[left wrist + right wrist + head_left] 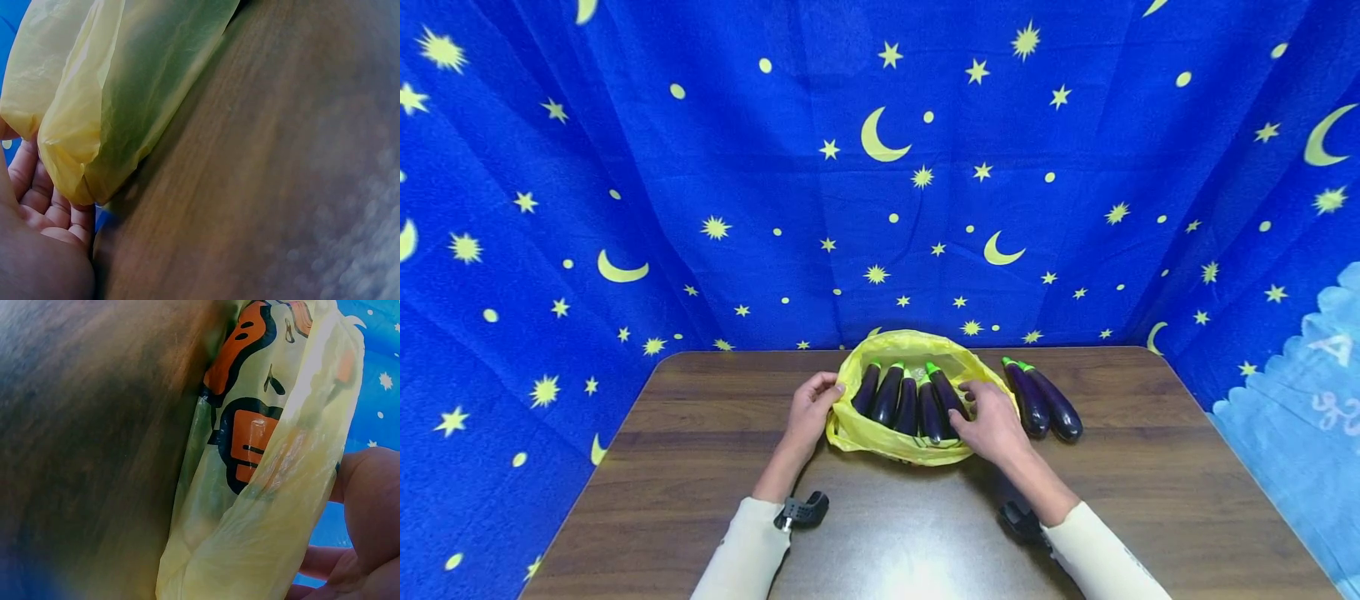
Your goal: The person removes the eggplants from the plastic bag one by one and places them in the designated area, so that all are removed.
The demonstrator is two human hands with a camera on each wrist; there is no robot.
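Several dark purple eggplants (pixel 887 398) with green stems lie side by side inside a yellow plastic bag (pixel 880 440), its mouth spread wide. My left hand (pixel 811 407) pinches the left edge of the bag between thumb and fingers. In the left wrist view the bag's yellow film (pixel 75 137) hangs over those fingers. My right hand (pixel 994 421) reaches over the bag's right rim, thumb and fingers apart beside the rightmost eggplant in the bag (pixel 946 392). The right wrist view shows the bag's printed side (pixel 256 444), which hides part of that hand.
Two more eggplants (pixel 1043 402) lie together on the brown wooden table (pixel 700 417), just right of the bag. A blue curtain (pixel 775 167) with yellow moons and stars stands behind the table and along its sides. A light blue cloth (pixel 1315 400) hangs at the right.
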